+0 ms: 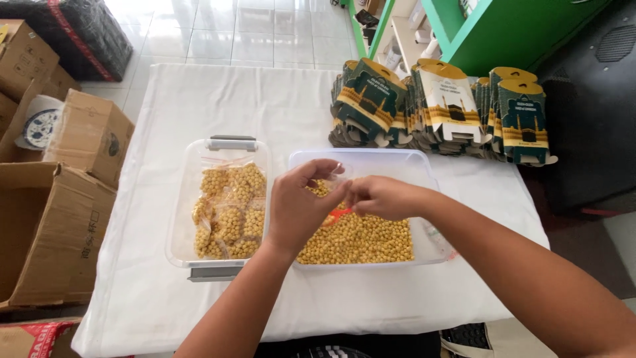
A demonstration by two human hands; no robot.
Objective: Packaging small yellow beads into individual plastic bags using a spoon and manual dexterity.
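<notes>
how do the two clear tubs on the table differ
The left tub has grey end handles and holds yellow balls sealed in small clear bags; the right tub shows no handles and holds loose yellow balls. Both hands, left hand and right hand, work over the right tub, none over the left. Both are clear plastic on the white cloth.

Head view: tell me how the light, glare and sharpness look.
Head view: bright, even daylight; the tiled floor at the top is washed out by glare, and the white tablecloth is nearly blown out. Shadows are soft and faint. The left hand and right hand are slightly blurred over the tub of yellow pellets; table edges bow a little from the wide lens.
</notes>
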